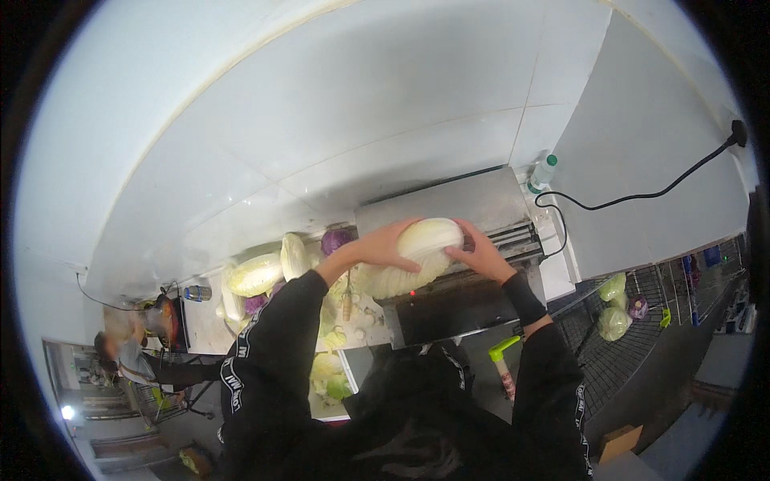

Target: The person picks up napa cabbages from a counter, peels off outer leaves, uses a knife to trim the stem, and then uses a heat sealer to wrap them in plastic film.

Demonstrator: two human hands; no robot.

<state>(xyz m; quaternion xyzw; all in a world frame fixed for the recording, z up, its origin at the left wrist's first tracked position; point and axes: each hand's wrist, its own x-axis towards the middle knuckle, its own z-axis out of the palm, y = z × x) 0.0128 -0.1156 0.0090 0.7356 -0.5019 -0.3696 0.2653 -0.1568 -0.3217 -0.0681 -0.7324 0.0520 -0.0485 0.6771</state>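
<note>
Between my two hands is a napa cabbage (428, 249), its thick white base turned up to the right and its pale leafy end down to the left. My left hand (388, 243) grips its left side. My right hand (483, 257) holds the base end from the right, below which a black band covers the wrist. The cabbage is over a steel wrapping machine (448, 195) with rollers (511, 237) and a dark flat plate (460, 309). A small red light (412, 293) shows near the plate's upper edge. Left of the machine lies a knife with a wooden handle (347, 305).
More napa cabbages (255, 275) and a red cabbage (337, 240) lie on the left counter. Trimmed leaves fill a bin (328, 385) below. A bottle (542, 174) and black cord (637, 196) are right. Wire carts (619, 361) stand rightward; another person (135, 358) is far left.
</note>
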